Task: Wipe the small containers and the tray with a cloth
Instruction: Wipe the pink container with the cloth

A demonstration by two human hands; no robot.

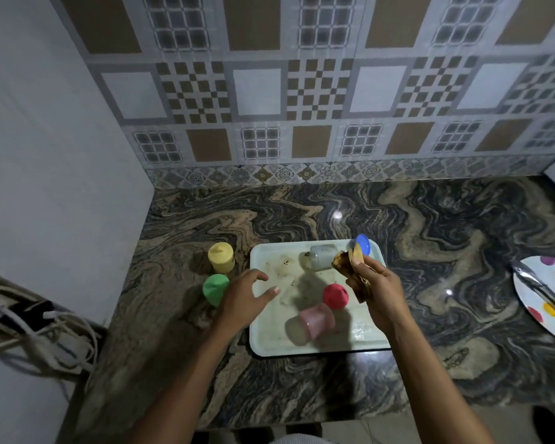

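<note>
Left hand (247, 299) spread open over the tray's (367, 342) left edge, right hand (382, 293) gripping a cloth (345, 263); pink container (316, 319) lies sideways, mouth near-left.

The back wall (302, 91) is tiled in squares of brown, white, checkerboard and grid patterns, with a strip of floral border tiles (302, 173) along its foot. A plain pale wall (45, 155) closes the left side. The desk (430, 219) is polished stone, swirled dark grey and tan, with a small glare spot (337, 215). At lower left, a power strip (23, 312) with tangled white cables (71, 341).
</note>
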